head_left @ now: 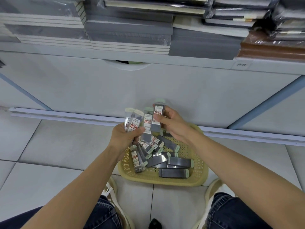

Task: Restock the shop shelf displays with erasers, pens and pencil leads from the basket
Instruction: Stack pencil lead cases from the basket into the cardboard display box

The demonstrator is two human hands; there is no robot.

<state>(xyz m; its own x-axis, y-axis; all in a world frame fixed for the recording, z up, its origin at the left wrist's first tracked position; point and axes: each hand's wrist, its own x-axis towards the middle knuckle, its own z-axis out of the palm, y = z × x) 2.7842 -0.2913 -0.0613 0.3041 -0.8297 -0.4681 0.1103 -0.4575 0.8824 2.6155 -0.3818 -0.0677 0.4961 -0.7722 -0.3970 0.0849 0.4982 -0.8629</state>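
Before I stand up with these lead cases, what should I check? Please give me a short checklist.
1. Left hand grips its bunch of lead cases: ok.
2. Right hand pinches the single case: ok.
3. Basket emptied: not ok; many loose cases lie inside.
4. Basket flat on the floor: ok.
5. Display spot for leads in view: cannot tell; only stacked notebooks show above.
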